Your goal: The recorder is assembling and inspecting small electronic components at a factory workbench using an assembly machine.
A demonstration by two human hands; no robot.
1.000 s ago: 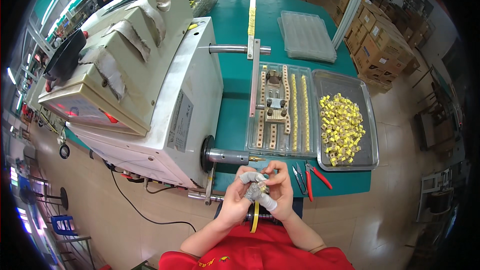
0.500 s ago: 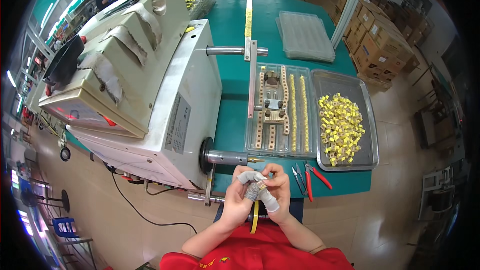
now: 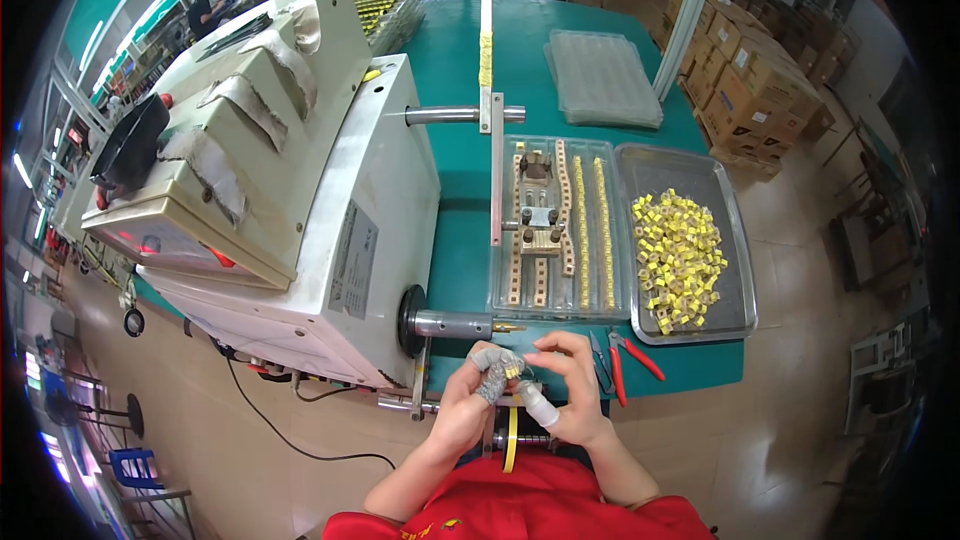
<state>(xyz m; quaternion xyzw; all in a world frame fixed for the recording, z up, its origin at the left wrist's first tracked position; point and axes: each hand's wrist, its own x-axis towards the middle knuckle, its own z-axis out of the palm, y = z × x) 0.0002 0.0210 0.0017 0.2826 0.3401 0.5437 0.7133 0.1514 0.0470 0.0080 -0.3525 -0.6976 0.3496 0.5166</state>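
Note:
My left hand (image 3: 466,395), with grey finger covers on its thumb and finger, pinches a small yellow coil bobbin (image 3: 513,372) in front of the spindle (image 3: 455,324) of a white bench machine. Close by on the right is my right hand (image 3: 572,392), its thumb wrapped in white and its fingers curved and apart. Nothing shows clearly between those fingers; any fine wire is too small to make out. A pair of red-handled pliers (image 3: 619,365) and small snips (image 3: 601,365) lie beside my right hand.
The white machine (image 3: 385,210) fills the left. Beyond my hands, a clear tray (image 3: 625,270) holds rows of small parts and a metal fixture (image 3: 541,225). A steel tray (image 3: 735,290) of loose yellow bobbins sits right, below stacked clear trays (image 3: 605,80).
My right hand's fingers have spread and drawn slightly away from my left hand. The yellow bobbin now shows at my left fingertips. The view has shifted a little.

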